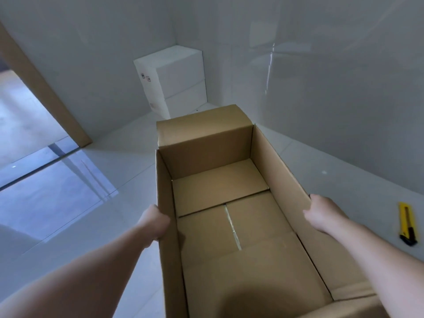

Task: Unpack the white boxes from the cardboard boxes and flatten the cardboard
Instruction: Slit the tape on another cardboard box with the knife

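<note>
Cardboard box (229, 226) on floor, emptied; left hand (156, 222) and right hand (321, 213) grip side walls. White boxes (174, 81) stacked in corner. Unpacking looks done; next likely cut bottom tape, flatten. Knife (406, 223) lies beside right arm.

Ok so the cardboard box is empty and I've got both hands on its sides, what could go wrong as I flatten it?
The bottom seam looks still closed, so the cardboard box may resist folding and buckle under your left hand and right hand. The yellow utility knife lies on the floor near your right arm; you could kneel or press on it. Swinging the box forward might knock the stacked white boxes.
</note>
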